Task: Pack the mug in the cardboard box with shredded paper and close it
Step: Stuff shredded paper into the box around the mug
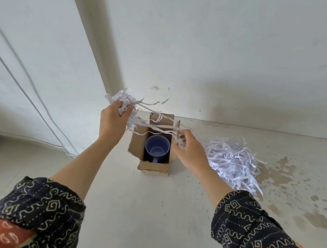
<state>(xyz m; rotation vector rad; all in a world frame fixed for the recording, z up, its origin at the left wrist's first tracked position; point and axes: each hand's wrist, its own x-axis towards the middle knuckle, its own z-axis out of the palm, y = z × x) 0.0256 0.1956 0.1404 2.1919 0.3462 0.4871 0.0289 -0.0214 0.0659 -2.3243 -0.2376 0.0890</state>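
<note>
Mug (pixel 157 148) upright in the open box (pixel 136 144), handle toward me; no paper round it yet; flaps up. Left hand (pixel 112 118) grips a clump of shredded paper (pixel 123 101) above the box's far-left corner; right hand (pixel 190 152) pinches its trailing strands by the right flap. Filling step, I judge; next, lower the clump in around the mug; spare pile (pixel 233 163) lies on the floor (pixel 150 203), right of the box.

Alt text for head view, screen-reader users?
A person's left hand grips a clump of shredded paper above an open cardboard box holding a blue mug; the right hand pinches trailing strips. A loose paper pile lies right of the box.
</note>
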